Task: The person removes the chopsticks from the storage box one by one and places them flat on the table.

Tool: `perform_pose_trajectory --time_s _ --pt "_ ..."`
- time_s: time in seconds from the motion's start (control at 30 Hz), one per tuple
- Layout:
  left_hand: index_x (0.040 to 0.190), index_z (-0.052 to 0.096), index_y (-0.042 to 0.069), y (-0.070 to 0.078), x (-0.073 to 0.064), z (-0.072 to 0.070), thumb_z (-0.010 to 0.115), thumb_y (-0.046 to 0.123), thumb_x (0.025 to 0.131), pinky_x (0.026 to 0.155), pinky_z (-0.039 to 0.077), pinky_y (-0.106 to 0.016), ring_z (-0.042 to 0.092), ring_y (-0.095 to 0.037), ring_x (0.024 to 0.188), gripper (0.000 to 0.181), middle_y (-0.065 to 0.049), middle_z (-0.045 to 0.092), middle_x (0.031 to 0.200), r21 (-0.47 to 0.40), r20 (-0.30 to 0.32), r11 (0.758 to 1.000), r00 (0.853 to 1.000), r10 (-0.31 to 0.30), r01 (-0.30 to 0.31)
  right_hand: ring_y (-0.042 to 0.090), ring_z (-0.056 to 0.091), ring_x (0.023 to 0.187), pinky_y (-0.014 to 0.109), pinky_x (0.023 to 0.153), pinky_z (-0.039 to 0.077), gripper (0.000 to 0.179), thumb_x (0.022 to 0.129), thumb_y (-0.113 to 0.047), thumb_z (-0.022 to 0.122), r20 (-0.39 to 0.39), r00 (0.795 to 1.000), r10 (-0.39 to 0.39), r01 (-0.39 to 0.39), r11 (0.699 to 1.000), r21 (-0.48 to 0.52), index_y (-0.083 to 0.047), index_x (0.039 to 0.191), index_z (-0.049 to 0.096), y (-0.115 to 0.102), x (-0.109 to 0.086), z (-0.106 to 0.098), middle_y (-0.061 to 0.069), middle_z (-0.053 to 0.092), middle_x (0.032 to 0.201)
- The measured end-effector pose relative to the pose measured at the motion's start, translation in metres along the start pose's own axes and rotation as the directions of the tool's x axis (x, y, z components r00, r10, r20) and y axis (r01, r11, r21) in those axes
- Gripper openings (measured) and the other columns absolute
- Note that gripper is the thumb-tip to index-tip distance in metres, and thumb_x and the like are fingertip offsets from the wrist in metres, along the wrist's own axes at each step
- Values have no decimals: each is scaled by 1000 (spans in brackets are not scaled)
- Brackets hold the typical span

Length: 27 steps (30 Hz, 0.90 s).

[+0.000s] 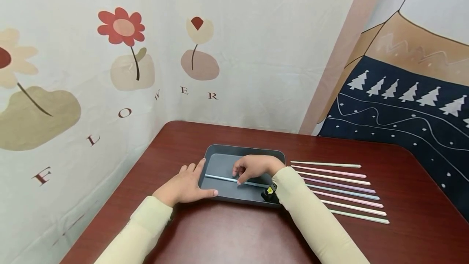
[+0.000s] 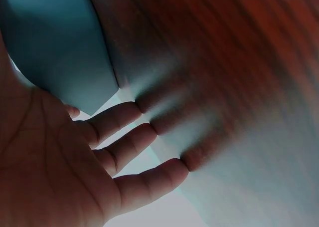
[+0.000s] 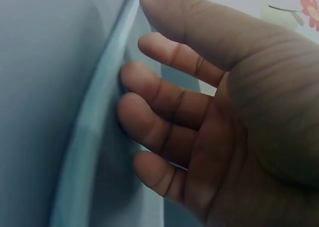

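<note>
A pale blue chopstick (image 1: pixel 220 178) lies lengthwise across the bottom of a dark grey rectangular tray (image 1: pixel 234 150). My right hand (image 1: pixel 254 166) is over the tray, its thumb tip at the chopstick. In the right wrist view the other fingers (image 3: pixel 144 119) bend loosely beside the chopstick (image 3: pixel 82 142), apart from the thumb. My left hand (image 1: pixel 185 185) rests at the tray's left end with fingers spread and the thumb along the near rim. In the left wrist view its fingers (image 2: pixel 149 182) extend past the tray's corner (image 2: pixel 65 47). The right wrist hides the chopstick's right end.
Several pastel chopsticks (image 1: pixel 340 185) lie in a spaced row right of the tray, their left ends partly behind the right forearm. The dark red table (image 1: pixel 234 235) meets a pale curtain (image 1: pixel 256 72) with printed flowers at the back and left.
</note>
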<state>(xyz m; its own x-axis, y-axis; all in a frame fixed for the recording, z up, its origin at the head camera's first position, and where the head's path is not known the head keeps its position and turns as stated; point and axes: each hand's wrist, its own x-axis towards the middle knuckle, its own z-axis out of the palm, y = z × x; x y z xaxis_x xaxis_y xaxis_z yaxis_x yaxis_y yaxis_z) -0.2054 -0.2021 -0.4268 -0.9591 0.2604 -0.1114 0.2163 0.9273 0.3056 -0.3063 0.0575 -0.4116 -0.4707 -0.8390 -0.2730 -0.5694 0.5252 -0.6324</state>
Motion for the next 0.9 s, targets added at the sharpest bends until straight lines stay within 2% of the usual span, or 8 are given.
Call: perform_pose_trajectory --time_s 0.2,0.37,0.9 --pt "156 21 0 1 -1 -1 60 84 72 97 44 -50 39 -44 128 126 -23 44 142 1 -14 1000 1000 16 -16 9 48 66 25 63 42 11 89 -13 75 -7 999 42 -42 996 -77 -17 96 67 -6 6 6 -4 55 73" --pt "157 21 0 1 -1 -2 60 84 71 99 42 -50 39 -44 129 126 -23 43 143 -6 -22 1000 1000 18 -19 8 47 65 24 63 40 11 90 -8 73 -36 998 43 -47 989 -137 -16 94 67 -8 7 7 -6 53 71" --pt "157 20 0 0 -4 -2 60 84 71 101 41 -52 37 -46 130 126 -24 44 142 -7 -18 1000 1000 15 -15 8 51 69 26 66 44 16 91 -4 68 -74 997 15 -26 988 -149 -20 96 67 -7 7 3 -6 60 77"
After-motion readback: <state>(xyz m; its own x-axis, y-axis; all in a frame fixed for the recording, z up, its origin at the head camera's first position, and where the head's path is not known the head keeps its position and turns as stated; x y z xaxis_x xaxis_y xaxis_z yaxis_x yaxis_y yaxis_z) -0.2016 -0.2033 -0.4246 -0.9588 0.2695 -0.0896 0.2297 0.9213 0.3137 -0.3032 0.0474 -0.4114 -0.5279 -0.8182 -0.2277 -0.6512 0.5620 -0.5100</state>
